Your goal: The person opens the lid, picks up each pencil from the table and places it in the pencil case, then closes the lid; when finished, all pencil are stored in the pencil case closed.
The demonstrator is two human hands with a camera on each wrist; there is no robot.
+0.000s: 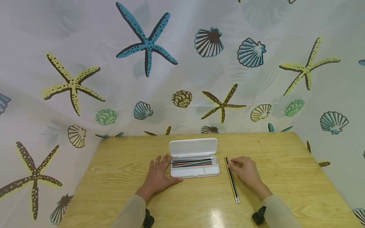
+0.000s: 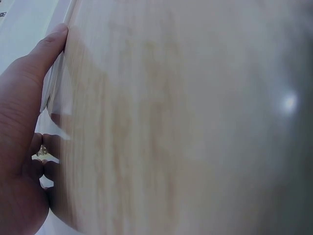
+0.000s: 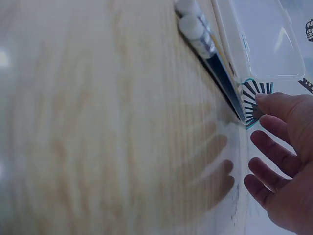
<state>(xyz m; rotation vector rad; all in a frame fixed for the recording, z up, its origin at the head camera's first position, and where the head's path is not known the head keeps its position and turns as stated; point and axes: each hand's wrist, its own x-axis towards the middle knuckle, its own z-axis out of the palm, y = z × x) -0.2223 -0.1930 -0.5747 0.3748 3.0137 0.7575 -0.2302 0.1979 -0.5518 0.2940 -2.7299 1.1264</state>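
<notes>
A white pencil case [image 1: 195, 172] lies with its lid [image 1: 193, 147] raised. Several pencils [image 1: 191, 163] in dark, red and teal colours fill its rear compartment. My left hand [image 1: 158, 177] rests with fingers spread at the case's left side, its thumb along the front edge. To the right of the case, two dark pencils [image 1: 232, 180] lie side by side, white erasers [image 3: 191, 27] toward me. My right hand [image 1: 246, 170] hovers just right of their far ends. In the right wrist view its fingers [image 3: 276, 152] are loosely bent, with nothing between them and the thumb.
The wooden table [image 1: 114, 180] carries the case and pencils. Behind it and at both sides hangs a white curtain [image 1: 171, 85] printed with starfish and shells. Dark wrist devices [image 1: 259, 215] sit at both sleeves.
</notes>
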